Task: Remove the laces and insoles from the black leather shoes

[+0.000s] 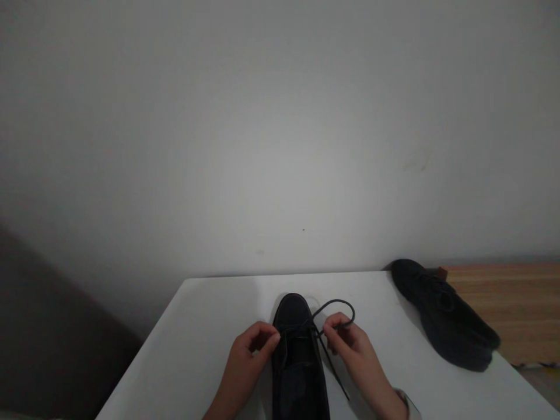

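Observation:
A black lace-up shoe [300, 385] lies on the white table in front of me, toe pointing away and its heel cut off by the bottom of the view. At its left side my left hand [251, 356] is closed, thumb and forefinger pinched together against the eyelet edge; what lies between those fingertips is hidden. On the other side my right hand [350, 344] pinches a black shoelace [336, 301] close to the right eyelets. The lace arches in a loop over the right fingers, and a loose end trails down beside the shoe.
Another black shoe [441, 321] lies at the table's right edge, turned at an angle. The white tabletop [196, 332] meets a pale wall [280, 146] at the back. Beyond the right edge is a wood-grained surface [507, 303].

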{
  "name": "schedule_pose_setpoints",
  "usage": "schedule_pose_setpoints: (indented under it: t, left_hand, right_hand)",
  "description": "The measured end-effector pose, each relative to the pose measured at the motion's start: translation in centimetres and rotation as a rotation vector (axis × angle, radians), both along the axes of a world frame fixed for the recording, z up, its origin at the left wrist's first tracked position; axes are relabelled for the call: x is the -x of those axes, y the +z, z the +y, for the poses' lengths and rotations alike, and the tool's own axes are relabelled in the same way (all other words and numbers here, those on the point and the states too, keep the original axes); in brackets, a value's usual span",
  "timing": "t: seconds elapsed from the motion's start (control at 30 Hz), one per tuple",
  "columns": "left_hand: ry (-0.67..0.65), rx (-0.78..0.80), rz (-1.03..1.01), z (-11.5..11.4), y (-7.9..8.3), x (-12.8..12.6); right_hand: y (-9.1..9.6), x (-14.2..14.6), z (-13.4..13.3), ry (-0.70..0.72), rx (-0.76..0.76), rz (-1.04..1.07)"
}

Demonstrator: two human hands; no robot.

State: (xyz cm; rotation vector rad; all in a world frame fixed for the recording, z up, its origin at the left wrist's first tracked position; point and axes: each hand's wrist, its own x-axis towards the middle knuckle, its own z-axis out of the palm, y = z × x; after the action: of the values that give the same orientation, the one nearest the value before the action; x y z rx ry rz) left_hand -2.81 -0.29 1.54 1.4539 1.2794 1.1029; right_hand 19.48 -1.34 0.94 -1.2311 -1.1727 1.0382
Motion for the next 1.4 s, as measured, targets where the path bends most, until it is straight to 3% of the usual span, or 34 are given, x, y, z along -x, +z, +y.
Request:
schedule_pose_setpoints:
  t: [0.1, 0.33, 0.6, 0.77, 1.1, 1.4]
  left_hand:
    - [-0.011, -0.011, -0.005, -0.15, 0.22, -0.09]
    - [-0.026, -0.017, -0.005, -0.09, 0.56, -0.17]
    - [-0.036, -0.042, 0.064, -0.3, 0.47, -0.19]
    - [-0.035, -0.05, 0.08, -0.34, 0.37, -0.25]
    - [-0.073, -0.015, 0.05, -0.27, 0.15, 0.07]
    - [-0.079, -0.026, 0.089, -0.46, 0.59, -0.2]
  right_hand:
    - [0.42, -0.07, 0.04, -0.008, 0.002, 0.017]
    - [0.38, 0.49, -0.24, 0.158, 0.052, -0.026]
    - [0.58, -0.2, -0.06, -0.04, -0.033, -0.028]
    - [0.74, -0.35, -0.15, -0.094, -0.043, -0.004]
    - [-0.01, 0.49, -0.16, 0.154, 0.04, -0.059]
    - [0.84, -0.38, -0.08, -0.045, -0.043, -0.072]
